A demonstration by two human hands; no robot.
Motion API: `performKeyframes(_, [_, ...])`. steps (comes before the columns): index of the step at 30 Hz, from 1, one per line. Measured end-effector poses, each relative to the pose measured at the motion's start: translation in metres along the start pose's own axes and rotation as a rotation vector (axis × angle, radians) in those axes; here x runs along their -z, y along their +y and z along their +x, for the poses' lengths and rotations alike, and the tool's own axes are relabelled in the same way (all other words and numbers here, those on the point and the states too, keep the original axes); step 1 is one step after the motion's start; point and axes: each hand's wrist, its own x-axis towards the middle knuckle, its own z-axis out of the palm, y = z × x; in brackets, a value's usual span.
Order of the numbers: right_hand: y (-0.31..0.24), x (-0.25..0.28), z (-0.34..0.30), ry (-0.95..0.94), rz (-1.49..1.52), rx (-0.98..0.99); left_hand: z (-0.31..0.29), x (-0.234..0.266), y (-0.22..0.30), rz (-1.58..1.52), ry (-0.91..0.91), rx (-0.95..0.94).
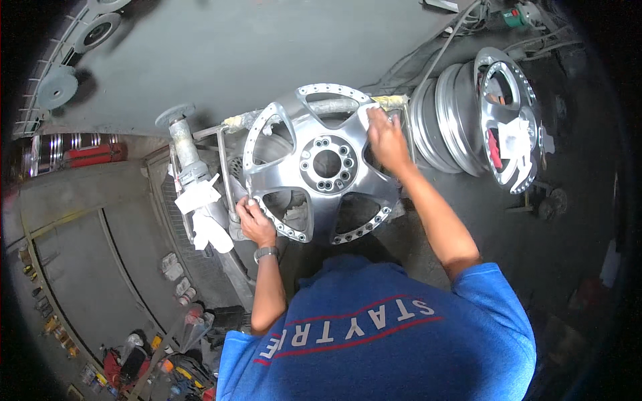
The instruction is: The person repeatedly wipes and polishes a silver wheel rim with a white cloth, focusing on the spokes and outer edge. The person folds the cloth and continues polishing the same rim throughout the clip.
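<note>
A silvery alloy wheel face [314, 130] with broad spokes and a drilled hub stands tilted in front of me. My left hand [257, 224], with a watch on the wrist, is closed on its lower left rim. My right hand [388, 139] is at the upper right spoke, fingers pressed together on a small white sheet [366, 115] that lies against the metal. Much of the sheet is hidden under the fingers, and I cannot tell whether it is paper or cloth.
Wheel barrels [445, 120] and another wheel face [511, 120] with white sheets on it stand at the right. Left of my wheel is a metal post [187, 150] with white sheets on it. A green power tool [513, 18] and cables lie at the far right.
</note>
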Motion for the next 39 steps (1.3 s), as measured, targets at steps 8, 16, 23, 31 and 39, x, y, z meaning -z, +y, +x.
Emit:
performKeyframes(8, [-0.039,-0.007,-0.014,0.065,-0.235,0.141,-0.001,-0.002,0.007,0.010,0.036,-0.044])
performKeyframes(16, [-0.027,0.002,-0.019,0.015,-0.116,0.079,0.000,0.000,-0.001,-0.014,0.022,0.002])
performKeyframes(23, [-0.066,-0.023,-0.027,0.145,-0.222,0.211,0.000,-0.001,-0.003,0.005,0.021,0.010])
performKeyframes(31, [-0.058,0.009,-0.027,0.058,-0.100,0.108,-0.001,-0.003,-0.011,0.004,0.058,-0.029])
performKeyframes(39, [-0.110,-0.027,-0.010,0.080,-0.044,0.295,-0.002,0.001,0.010,0.001,-0.019,0.060])
